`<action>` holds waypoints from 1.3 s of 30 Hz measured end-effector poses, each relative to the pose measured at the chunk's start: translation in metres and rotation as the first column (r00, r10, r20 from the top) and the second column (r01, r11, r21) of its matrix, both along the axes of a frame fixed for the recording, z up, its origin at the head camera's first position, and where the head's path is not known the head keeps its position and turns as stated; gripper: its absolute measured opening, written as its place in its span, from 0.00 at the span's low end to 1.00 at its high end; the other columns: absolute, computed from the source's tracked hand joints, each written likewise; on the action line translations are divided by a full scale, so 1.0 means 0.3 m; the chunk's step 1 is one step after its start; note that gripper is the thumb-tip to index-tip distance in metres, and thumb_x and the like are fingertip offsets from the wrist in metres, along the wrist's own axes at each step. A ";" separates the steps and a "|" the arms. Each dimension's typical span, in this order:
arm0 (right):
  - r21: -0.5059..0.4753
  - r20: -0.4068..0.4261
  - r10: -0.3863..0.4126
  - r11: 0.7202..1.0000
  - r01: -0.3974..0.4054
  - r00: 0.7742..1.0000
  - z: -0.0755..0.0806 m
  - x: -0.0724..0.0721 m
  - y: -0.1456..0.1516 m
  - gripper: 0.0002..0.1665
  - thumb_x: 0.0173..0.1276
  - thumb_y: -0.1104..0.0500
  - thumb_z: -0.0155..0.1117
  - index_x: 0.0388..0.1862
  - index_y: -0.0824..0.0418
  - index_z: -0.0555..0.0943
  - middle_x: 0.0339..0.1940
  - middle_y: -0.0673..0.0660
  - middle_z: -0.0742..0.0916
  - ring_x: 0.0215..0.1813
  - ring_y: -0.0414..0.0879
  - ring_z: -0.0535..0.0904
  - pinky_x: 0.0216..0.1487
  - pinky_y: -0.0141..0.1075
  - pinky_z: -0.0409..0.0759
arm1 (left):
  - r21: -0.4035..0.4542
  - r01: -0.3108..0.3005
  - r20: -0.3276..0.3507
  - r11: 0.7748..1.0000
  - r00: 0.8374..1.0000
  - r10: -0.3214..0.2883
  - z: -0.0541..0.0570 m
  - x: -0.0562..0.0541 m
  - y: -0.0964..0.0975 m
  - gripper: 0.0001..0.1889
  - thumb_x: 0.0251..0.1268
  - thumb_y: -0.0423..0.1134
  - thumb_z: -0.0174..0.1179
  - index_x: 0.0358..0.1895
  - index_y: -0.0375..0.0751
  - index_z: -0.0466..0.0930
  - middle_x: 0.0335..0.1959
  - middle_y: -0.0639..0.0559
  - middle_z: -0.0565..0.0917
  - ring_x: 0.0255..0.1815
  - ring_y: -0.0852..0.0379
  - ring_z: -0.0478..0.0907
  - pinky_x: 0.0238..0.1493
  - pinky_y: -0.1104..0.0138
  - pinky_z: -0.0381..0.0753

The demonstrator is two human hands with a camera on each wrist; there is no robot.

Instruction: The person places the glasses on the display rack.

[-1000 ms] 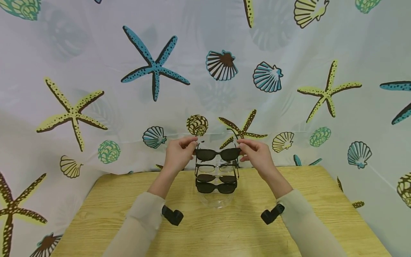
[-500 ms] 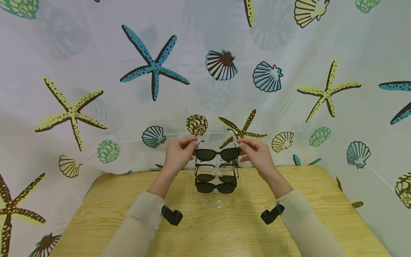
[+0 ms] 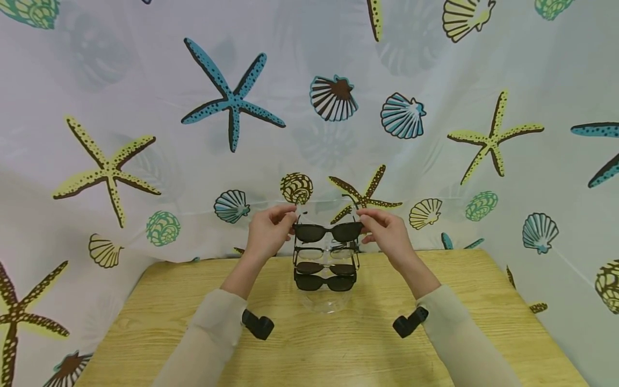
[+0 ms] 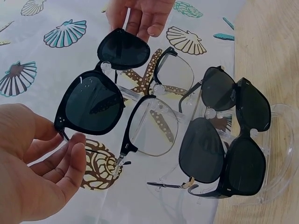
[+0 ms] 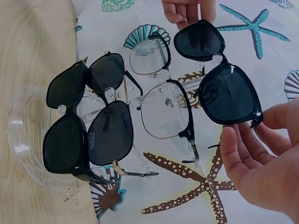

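My left hand (image 3: 271, 228) and right hand (image 3: 387, 231) pinch the two temples of the black sunglasses (image 3: 310, 233), just behind the front frame. These sunglasses are the uppermost pair on a clear display stand (image 3: 326, 308), and their bridge is at its top nose peg. Below them on the stand sit half-rimmed glasses (image 4: 154, 126) with clear lenses. Lower again come thin metal-rimmed sunglasses (image 5: 111, 133), then thick black sunglasses (image 5: 65, 144) at the bottom. Each wrist view shows the near hand's thumb and fingers at a temple hinge.
The stand is on a wooden table (image 3: 193, 322), near its back edge. Behind it hangs a white cloth (image 3: 290, 145) printed with starfish and shells, which also rises along both sides. A small black camera (image 3: 258, 325) is worn on each wrist.
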State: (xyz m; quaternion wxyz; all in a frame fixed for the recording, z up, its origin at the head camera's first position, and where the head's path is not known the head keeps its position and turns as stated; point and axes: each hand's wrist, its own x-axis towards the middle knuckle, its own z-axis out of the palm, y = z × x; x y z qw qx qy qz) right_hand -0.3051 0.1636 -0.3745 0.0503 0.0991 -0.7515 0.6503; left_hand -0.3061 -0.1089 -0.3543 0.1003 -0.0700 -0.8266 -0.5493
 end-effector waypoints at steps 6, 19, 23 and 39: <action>0.019 0.003 -0.009 1.000 0.009 1.000 -0.001 -0.001 0.009 0.24 0.84 0.55 0.58 0.72 0.64 0.79 0.63 0.65 0.84 0.45 0.42 0.85 0.45 0.37 0.89 | 0.001 -0.008 0.010 1.000 1.000 0.008 -0.002 -0.001 -0.003 0.18 0.82 0.41 0.57 0.66 0.43 0.84 0.48 0.36 0.89 0.31 0.62 0.84 0.36 0.69 0.87; 0.269 -0.098 -0.121 0.952 0.144 0.988 -0.050 0.007 0.112 0.24 0.84 0.47 0.58 0.69 0.58 0.82 0.56 0.65 0.89 0.48 0.46 0.87 0.47 0.35 0.86 | -0.207 -0.110 -0.145 0.972 0.986 0.081 -0.055 0.031 -0.090 0.19 0.81 0.42 0.58 0.66 0.38 0.83 0.57 0.38 0.88 0.56 0.41 0.86 0.57 0.48 0.85; 0.455 -0.172 -0.092 0.875 0.162 0.981 -0.084 0.012 0.155 0.26 0.84 0.46 0.58 0.71 0.60 0.81 0.63 0.63 0.87 0.60 0.58 0.85 0.57 0.52 0.84 | -0.378 -0.127 -0.252 0.917 0.967 0.030 -0.113 0.040 -0.152 0.21 0.80 0.42 0.59 0.67 0.33 0.81 0.63 0.34 0.85 0.65 0.35 0.81 0.65 0.42 0.80; 0.900 -0.150 -0.018 0.413 0.144 0.989 -0.212 0.022 0.195 0.51 0.77 0.23 0.47 0.87 0.49 0.60 0.87 0.69 0.56 0.85 0.75 0.49 0.71 0.84 0.46 | -0.807 -0.024 -0.075 0.590 0.995 -0.061 -0.248 0.101 -0.263 0.46 0.76 0.69 0.52 0.86 0.46 0.54 0.84 0.25 0.53 0.84 0.19 0.39 0.74 0.20 0.36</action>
